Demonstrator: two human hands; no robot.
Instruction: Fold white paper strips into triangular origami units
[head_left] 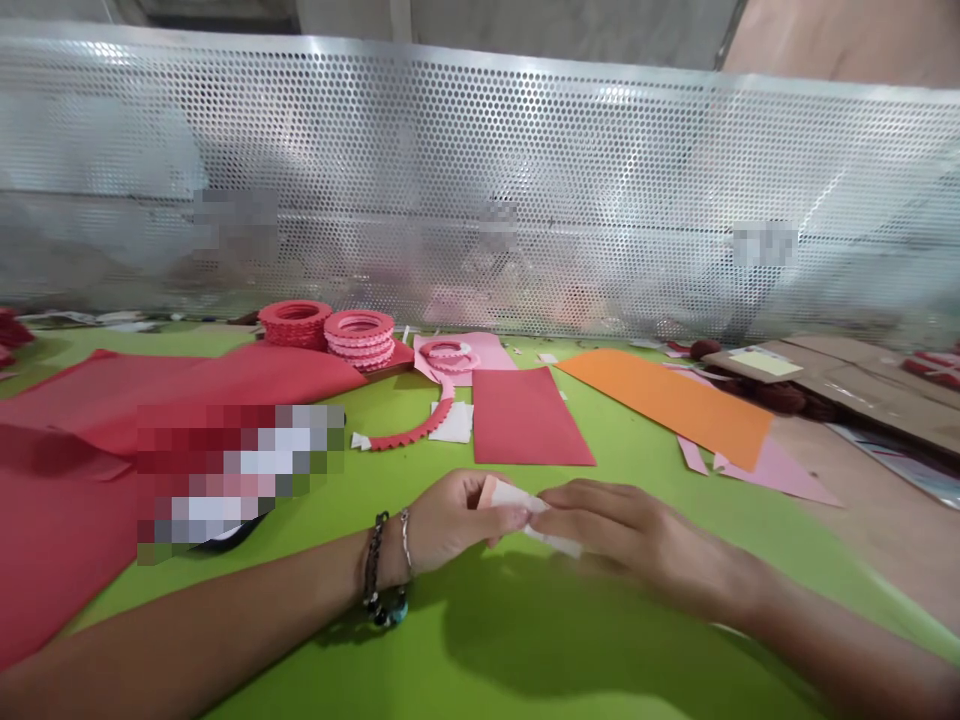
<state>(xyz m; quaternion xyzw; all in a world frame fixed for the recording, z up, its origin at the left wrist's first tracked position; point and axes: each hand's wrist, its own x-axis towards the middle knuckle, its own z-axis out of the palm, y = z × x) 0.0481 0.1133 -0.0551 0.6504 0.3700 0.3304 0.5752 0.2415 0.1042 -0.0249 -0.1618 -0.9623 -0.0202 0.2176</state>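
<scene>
Between my two hands is a small strip of white paper (513, 496) with a pale orange side at its left end. My left hand (457, 515) pinches it between thumb and fingers. On its other end, the fingers of my right hand (630, 520) are closed over the paper, slightly blurred. Just beyond my hands lies a red rectangular sheet (529, 418). Left of that sheet, a curved red strip with a notched edge (412, 432) rests near small white paper pieces (451, 423).
Stacks of red scalloped rings (295, 318) and pink scalloped rings (360, 335) stand at the back left. A large red sheet (67, 480) and a phone (247, 490) lie left. An orange sheet (667, 405) and brown cardboard (847, 385) are right. Perforated metal (480, 180) borders the green table (360, 660).
</scene>
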